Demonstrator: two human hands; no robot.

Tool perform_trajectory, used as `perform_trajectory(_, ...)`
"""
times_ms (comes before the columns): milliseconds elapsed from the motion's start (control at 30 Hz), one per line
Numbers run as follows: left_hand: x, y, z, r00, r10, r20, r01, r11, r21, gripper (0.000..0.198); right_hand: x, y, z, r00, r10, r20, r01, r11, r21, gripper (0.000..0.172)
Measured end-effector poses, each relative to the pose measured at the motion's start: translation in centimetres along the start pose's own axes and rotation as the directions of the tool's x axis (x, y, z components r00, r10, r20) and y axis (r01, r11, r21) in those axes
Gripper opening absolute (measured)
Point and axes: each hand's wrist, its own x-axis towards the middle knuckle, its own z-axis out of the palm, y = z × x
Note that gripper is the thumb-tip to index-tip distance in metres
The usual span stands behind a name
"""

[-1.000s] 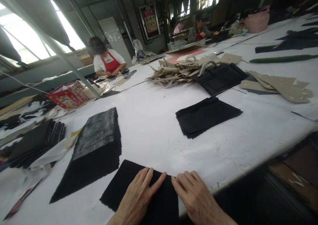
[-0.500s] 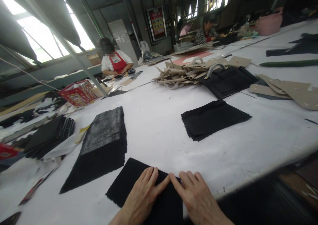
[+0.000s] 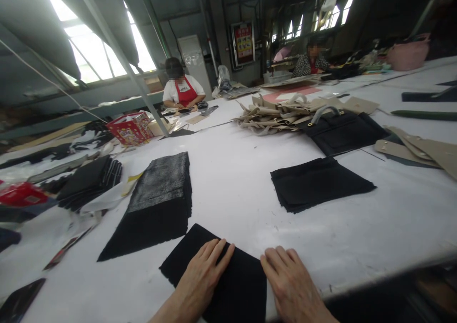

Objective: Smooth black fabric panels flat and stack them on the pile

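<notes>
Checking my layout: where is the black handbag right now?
In the head view, the black handbag lies right of centre on the white table, beside the beige pile and just beyond the right-hand black stack.

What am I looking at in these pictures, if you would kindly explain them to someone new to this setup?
There is no robot here: a person works with two bare hands, seen by a camera worn on their head, looking forward and down. The left hand lies on a black sheet; the right hand touches its right edge. Whether that hand pinches it is unclear. On the white table beyond are a partly grey black stack, another black stack, a black bag and a beige heap. A co-worker in a red apron sits further back.
</notes>
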Motion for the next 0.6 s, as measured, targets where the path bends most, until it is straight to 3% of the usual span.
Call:
perform_trajectory(100, 0.2, 0.2, -0.1, 1.0, -0.011, 0.013, 0.012, 0.999, -0.034, 0.078, 1.5, -1.2, 1.0, 0.999, 0.038, 0.021, -0.039, 0.999, 0.03, 0.039)
perform_trajectory(233, 0.4, -0.9, -0.6, 1.0, -0.014, 0.009, 0.015, 0.993, -0.119, 0.074, 1.1, -1.0, 2.6, 0.997, -0.014, -0.074, 0.012, 1.0, -0.026, 0.036)
perform_trajectory(367, 1.5, -3.4, -1.8, 0.993, -0.115, 0.014, 0.115, 0.959, -0.26, 0.045, -0.2, 1.1, 3.2, 0.969, -0.113, -0.218, 0.09, 0.989, -0.113, 0.027)
perform_trajectory(467, 3.1, -4.6, -2.9, 0.97, -0.209, 0.122, 0.237, 0.92, -0.313, 0.027, 0.0, 2.2, 4.1, 0.961, -0.139, -0.24, 0.104, 0.983, -0.153, 0.024)
perform_trajectory(533, 3.9, -4.7, -3.4, 0.955, -0.219, 0.199, 0.272, 0.914, -0.301, 0.017, 0.6, 2.4, 5.2, 0.967, -0.126, -0.221, 0.091, 0.982, -0.163, 0.028)
perform_trajectory(600, 4.1, -4.5, -3.3, 0.964, -0.178, 0.198, 0.231, 0.928, -0.291, 0.009, 1.3, 2.4, 6.3, 0.965, -0.1, -0.243, 0.06, 0.984, -0.169, 0.035)
